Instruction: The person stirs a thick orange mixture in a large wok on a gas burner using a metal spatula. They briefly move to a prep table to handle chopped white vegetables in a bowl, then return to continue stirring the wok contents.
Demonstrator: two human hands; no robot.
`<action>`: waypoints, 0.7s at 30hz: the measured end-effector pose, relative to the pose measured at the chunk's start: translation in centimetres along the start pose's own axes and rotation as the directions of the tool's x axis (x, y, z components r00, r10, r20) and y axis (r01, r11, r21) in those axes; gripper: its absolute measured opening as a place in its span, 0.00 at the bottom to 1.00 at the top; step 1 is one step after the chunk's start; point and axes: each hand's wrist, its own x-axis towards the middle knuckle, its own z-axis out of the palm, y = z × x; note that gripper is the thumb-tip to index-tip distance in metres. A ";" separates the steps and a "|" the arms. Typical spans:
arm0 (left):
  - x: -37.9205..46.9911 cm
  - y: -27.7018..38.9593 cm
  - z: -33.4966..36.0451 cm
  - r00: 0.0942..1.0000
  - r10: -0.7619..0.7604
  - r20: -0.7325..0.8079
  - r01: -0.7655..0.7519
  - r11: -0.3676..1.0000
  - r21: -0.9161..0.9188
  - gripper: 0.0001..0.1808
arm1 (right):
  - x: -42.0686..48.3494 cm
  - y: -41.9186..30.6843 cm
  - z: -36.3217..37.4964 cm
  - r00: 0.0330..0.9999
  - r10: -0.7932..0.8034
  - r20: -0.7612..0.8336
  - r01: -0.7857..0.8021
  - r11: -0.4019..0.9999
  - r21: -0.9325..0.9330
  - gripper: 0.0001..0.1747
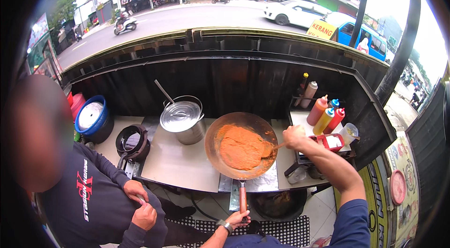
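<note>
A large wok (pixel 214 146) holds a thick orange-red paste (pixel 239 146), spread over its middle. My left hand (pixel 237 219), with a watch on the wrist, grips the end of the wok's wooden handle (pixel 243 195) near the counter's front edge. To the right of the wok, my right hand (pixel 294 137) is closed on the handle of a wooden spatula (pixel 268 149), whose blade rests in the paste at the right side of the pan. The burner beneath the wok is hidden.
A lidded metal pot (pixel 190 132) and a dark pan (pixel 133 142) stand left on the counter. Sauce bottles (pixel 323 121), a red container (pixel 339 147) and a plastic cup (pixel 348 133) are at right. A co-worker (pixel 102 191) stands at my left. A black wall (pixel 228 86) rises behind.
</note>
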 end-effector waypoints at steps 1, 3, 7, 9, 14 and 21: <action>-0.2 0.2 0.2 1.000 0.003 -0.005 -0.003 1.000 0.005 0.16 | 0.4 -0.8 0.6 0.999 0.001 -0.043 -0.001 1.000 0.008 0.14; -0.1 0.7 0.3 1.000 0.006 -0.009 -0.006 1.000 0.014 0.17 | 1.7 -1.8 2.4 0.996 0.016 -0.092 -0.003 0.990 0.139 0.11; 0.0 0.2 0.0 1.000 0.000 -0.017 0.000 1.000 0.011 0.17 | 1.9 -1.1 2.8 0.917 -0.171 -0.362 0.170 0.985 -0.034 0.08; -0.4 0.1 -0.1 0.999 0.004 -0.036 -0.004 1.000 0.013 0.18 | 0.3 -0.3 -0.3 0.941 -0.123 -0.316 0.100 0.991 -0.088 0.09; -0.3 0.2 -0.1 1.000 0.005 -0.023 -0.005 1.000 -0.005 0.18 | 0.9 1.5 -1.4 0.982 -0.028 -0.189 0.014 0.997 -0.075 0.10; -0.3 0.4 0.4 1.000 0.005 -0.024 -0.006 1.000 -0.027 0.17 | 5.6 -0.3 4.1 0.953 0.127 -0.274 -0.060 0.969 0.241 0.07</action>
